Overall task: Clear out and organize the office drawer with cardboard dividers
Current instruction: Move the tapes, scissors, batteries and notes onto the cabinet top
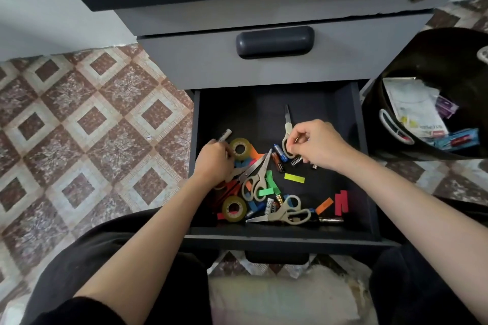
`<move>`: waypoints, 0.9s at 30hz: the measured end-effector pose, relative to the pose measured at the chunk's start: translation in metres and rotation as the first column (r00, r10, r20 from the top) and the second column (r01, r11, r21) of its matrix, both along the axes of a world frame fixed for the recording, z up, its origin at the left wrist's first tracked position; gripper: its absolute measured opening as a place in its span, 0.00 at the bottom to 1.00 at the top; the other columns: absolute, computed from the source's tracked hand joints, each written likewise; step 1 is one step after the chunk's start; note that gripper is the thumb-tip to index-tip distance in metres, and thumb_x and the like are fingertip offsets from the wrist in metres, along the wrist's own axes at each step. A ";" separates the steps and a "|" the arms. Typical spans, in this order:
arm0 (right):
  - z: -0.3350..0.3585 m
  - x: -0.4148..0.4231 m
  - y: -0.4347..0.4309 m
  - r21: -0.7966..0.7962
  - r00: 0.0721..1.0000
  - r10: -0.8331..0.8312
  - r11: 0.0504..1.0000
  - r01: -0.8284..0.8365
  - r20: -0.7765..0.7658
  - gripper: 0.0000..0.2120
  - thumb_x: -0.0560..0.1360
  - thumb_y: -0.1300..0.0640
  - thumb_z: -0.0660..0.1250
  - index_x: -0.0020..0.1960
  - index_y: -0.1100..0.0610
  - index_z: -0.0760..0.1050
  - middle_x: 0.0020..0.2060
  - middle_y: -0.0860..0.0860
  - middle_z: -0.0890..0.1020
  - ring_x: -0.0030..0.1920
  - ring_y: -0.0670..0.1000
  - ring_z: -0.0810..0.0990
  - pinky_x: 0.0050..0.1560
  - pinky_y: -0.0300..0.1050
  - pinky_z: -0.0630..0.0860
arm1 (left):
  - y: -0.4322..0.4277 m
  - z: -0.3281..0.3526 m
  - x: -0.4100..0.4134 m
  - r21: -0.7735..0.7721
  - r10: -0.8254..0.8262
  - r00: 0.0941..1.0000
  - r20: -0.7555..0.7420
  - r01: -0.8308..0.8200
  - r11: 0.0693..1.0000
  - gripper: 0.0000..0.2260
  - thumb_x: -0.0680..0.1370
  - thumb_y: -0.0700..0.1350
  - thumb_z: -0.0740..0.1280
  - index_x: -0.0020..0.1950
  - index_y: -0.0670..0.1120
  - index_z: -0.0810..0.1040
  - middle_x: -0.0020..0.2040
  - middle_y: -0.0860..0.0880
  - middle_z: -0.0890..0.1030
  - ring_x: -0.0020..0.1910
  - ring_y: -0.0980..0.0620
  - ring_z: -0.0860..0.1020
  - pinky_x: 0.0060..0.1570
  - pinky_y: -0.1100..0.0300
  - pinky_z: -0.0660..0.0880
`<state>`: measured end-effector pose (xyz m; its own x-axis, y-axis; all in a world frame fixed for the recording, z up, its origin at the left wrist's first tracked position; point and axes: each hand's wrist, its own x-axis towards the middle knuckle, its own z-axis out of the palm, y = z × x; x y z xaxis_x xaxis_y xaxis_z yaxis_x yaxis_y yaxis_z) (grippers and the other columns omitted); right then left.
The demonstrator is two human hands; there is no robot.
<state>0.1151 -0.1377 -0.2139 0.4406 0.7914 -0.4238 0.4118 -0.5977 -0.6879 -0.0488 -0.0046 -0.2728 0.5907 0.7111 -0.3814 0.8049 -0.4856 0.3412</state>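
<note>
The open dark drawer [351, 140] holds a jumble of scissors, tape rolls, batteries and coloured sticky strips. My left hand [214, 163] is curled round a small silver marker [225, 136] beside a yellowish tape roll [239, 148]. My right hand [317, 144] pinches something small by the beige handle of scissors [287, 129] that point toward the drawer's back. More scissors [257, 179] lie in the middle and another pair [284, 214] near the front. A second tape roll [233, 209] sits at the front left. Batteries [280, 157] lie between my hands.
A black bin [449, 60] to the right of the cabinet holds papers and packets. The closed upper drawer with a dark handle [274, 41] sits above. Patterned tile floor [92, 126] spreads to the left. My knees in black flank the drawer front.
</note>
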 end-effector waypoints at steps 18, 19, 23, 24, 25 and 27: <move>-0.003 -0.004 -0.001 -0.035 0.999 0.034 0.999 -0.034 0.009 0.04 0.74 0.64 0.66 0.43 0.59 0.79 0.33 0.46 0.75 0.32 0.42 0.71 0.37 0.36 0.73 | -0.052 -0.030 0.004 -0.190 -0.319 0.914 -0.252 0.276 0.942 0.11 0.76 0.42 0.64 0.56 0.39 0.77 0.52 0.43 0.80 0.53 0.46 0.77 0.48 0.58 0.75; -0.003 -0.006 -0.002 -0.041 0.999 0.045 0.998 -0.044 0.018 0.04 0.74 0.64 0.66 0.44 0.59 0.79 0.34 0.46 0.75 0.32 0.42 0.72 0.38 0.36 0.74 | -0.052 -0.030 0.005 -0.218 -0.312 0.914 -0.259 0.260 0.941 0.10 0.77 0.42 0.64 0.54 0.39 0.78 0.50 0.43 0.80 0.50 0.47 0.78 0.46 0.59 0.75; -0.016 -0.022 -0.012 -0.217 0.966 0.249 0.949 -0.228 0.073 0.07 0.74 0.64 0.65 0.45 0.56 0.80 0.41 0.47 0.77 0.47 0.49 0.77 0.50 0.44 0.75 | -0.050 -0.021 0.009 -0.341 -0.270 0.934 -0.236 0.181 0.923 0.11 0.80 0.44 0.60 0.40 0.41 0.73 0.39 0.45 0.77 0.37 0.49 0.75 0.32 0.63 0.70; -0.020 -0.029 -0.016 -0.297 0.940 0.332 0.907 -0.298 0.072 0.08 0.74 0.64 0.64 0.49 0.56 0.79 0.47 0.49 0.78 0.52 0.51 0.76 0.52 0.45 0.74 | -0.049 -0.018 0.011 -0.355 -0.252 0.944 -0.211 0.166 0.920 0.11 0.80 0.45 0.60 0.40 0.40 0.73 0.39 0.43 0.77 0.37 0.49 0.75 0.33 0.62 0.71; -0.025 -0.036 -0.020 -0.367 0.912 0.406 0.858 -0.359 0.056 0.12 0.74 0.64 0.62 0.55 0.56 0.78 0.53 0.51 0.77 0.56 0.53 0.75 0.54 0.46 0.73 | -0.047 -0.015 0.012 -0.365 -0.221 0.959 -0.175 0.146 0.920 0.11 0.80 0.44 0.60 0.42 0.39 0.74 0.39 0.42 0.78 0.37 0.48 0.75 0.35 0.60 0.72; -0.034 -0.045 -0.026 -0.456 0.873 0.488 0.779 -0.431 0.010 0.20 0.74 0.65 0.60 0.65 0.56 0.72 0.60 0.55 0.74 0.60 0.56 0.73 0.57 0.49 0.72 | -0.043 -0.008 0.016 -0.385 -0.132 0.988 -0.079 0.092 0.918 0.09 0.79 0.43 0.62 0.47 0.37 0.76 0.40 0.41 0.78 0.37 0.48 0.75 0.37 0.56 0.74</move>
<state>0.0705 -0.1642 -0.2482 0.1410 0.6646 -0.7337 0.7752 -0.5351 -0.3358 -0.0329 -0.0477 -0.2804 0.6022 0.4327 -0.6709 0.7926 -0.4251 0.4371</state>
